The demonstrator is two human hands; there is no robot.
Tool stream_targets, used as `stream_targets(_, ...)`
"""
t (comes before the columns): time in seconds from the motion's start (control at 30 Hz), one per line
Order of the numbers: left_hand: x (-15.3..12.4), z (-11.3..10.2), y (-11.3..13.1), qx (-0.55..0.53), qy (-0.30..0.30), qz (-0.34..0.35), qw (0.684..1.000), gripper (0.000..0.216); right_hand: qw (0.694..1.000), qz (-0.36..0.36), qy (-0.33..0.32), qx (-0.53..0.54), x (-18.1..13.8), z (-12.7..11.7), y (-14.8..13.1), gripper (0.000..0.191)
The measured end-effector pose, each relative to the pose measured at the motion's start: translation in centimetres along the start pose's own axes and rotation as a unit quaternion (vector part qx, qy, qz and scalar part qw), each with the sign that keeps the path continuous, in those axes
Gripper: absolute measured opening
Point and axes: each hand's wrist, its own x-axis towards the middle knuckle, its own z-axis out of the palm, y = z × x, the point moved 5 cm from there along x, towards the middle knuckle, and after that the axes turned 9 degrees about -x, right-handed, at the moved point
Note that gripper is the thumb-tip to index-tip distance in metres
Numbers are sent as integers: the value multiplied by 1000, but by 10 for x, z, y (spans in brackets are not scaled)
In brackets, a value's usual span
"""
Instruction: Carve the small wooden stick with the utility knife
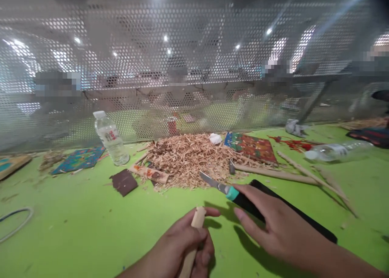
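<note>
Perforated mesh point(146, 67) spans the upper frame behind a green table point(75, 229). At the left edge lies a cable point(27, 217); further right, a bottle point(114, 144) stands near a brown square point(123, 182). Shavings point(182, 156) heap mid-frame. At bottom centre, the left hand point(185, 241) curls round a stick point(198, 218), index finger extended. Right of it, the right hand point(279, 217) has its fingers on a knife point(232, 193), thumb held off the handle, blade pointing upper left. Another bottle point(337, 151) lies at right.

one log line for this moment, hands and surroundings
left hand: grips wooden stick | right hand: holds knife, blade apart from stick | ahead: wood shavings pile | left: clear bottle
</note>
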Motion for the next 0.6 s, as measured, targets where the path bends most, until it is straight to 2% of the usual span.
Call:
stream_targets(0.2, 0, 0, -7, 46, 11, 17, 999, 54, 998, -22, -46, 46, -6, -1, -20, 42)
stream_targets(0.4, 0, 4, -12, 90, 17, 23, 996, 54, 987, 13, -120, 110, -12, 4, -35, 43)
stream_targets(0.6, -3, 2, -21, 43, 41, 20, 998, 57, 979, 3, -153, 132, -13, 0, -41, 44)
